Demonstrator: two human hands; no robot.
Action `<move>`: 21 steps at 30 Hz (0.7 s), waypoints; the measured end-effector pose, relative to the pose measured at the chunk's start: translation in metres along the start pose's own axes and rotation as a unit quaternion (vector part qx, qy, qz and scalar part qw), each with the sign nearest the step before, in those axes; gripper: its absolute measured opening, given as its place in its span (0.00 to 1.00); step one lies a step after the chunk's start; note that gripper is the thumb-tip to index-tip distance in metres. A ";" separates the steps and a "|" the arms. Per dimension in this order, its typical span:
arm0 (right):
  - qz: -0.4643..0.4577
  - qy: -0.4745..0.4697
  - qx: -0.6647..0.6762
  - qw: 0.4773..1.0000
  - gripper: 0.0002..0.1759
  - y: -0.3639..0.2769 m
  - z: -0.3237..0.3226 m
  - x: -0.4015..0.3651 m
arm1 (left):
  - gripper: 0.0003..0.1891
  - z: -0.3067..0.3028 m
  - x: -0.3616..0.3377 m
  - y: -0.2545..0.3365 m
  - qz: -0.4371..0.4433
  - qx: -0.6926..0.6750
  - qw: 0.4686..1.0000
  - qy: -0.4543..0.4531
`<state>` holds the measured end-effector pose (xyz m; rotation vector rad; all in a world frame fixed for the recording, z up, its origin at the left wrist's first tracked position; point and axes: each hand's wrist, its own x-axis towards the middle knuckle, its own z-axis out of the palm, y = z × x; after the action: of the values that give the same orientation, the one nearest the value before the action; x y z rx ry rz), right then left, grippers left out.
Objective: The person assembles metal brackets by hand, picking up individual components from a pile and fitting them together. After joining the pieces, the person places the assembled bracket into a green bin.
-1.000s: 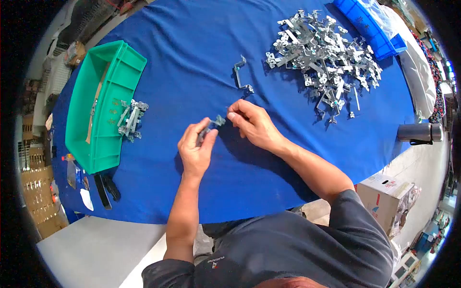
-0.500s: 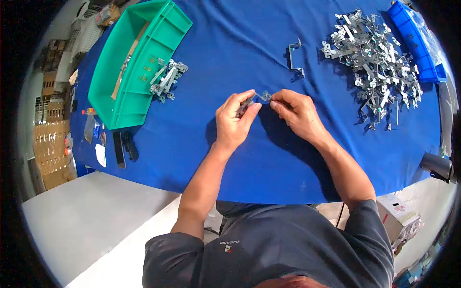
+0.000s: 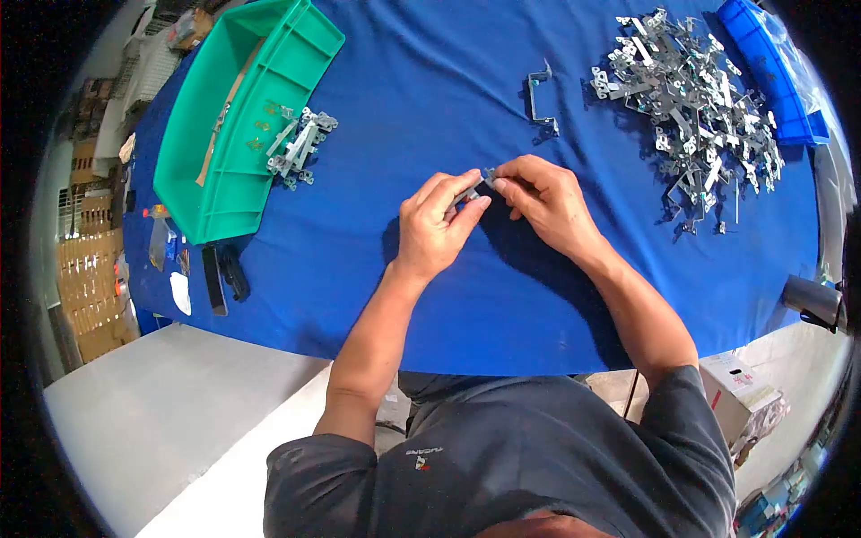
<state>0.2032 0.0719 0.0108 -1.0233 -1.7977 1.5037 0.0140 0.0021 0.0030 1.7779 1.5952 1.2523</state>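
Between my hands, above the blue cloth, is a small bent metal bracket [image 3: 476,189]. My left hand [image 3: 434,224] is closed around one end of it, with thumb and fingers pinching. At the bracket's other end, my right hand [image 3: 549,202] pinches with thumb and forefinger. Fingers cover much of the metal, so its full shape is hidden. Farther up the cloth lies a single U-shaped bracket [image 3: 540,100], apart from both hands.
A large heap of metal brackets [image 3: 695,117] lies at the right beside a blue bin [image 3: 778,76]. At the left, a smaller pile of brackets [image 3: 300,148] rests against a green bin [image 3: 235,202]. A phone-like black object [image 3: 214,281] is near the left edge.
My right hand has moved slightly left and up, closer to my left hand, and its grip on the bracket has shifted. The whole view has shifted a little.
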 end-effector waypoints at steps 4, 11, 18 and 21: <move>-0.141 0.077 -0.105 0.981 0.09 0.013 0.003 0.004 | 0.17 0.000 -0.001 -0.001 0.011 -0.002 1.000 -0.009; 0.004 0.068 0.001 0.998 0.09 0.010 0.002 0.001 | 0.15 0.000 0.001 0.000 -0.034 -0.042 0.994 0.090; -0.040 0.027 -0.072 0.996 0.09 -0.002 -0.001 0.000 | 0.14 0.000 0.000 -0.002 -0.053 -0.082 0.992 0.085; -0.064 0.025 -0.089 0.994 0.09 -0.003 0.000 0.000 | 0.15 0.001 -0.002 -0.012 -0.084 -0.105 0.986 0.095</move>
<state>0.2025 0.0715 0.0134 -0.9990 -1.9505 1.2492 0.0088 0.0034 -0.0076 1.4011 1.6090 1.4825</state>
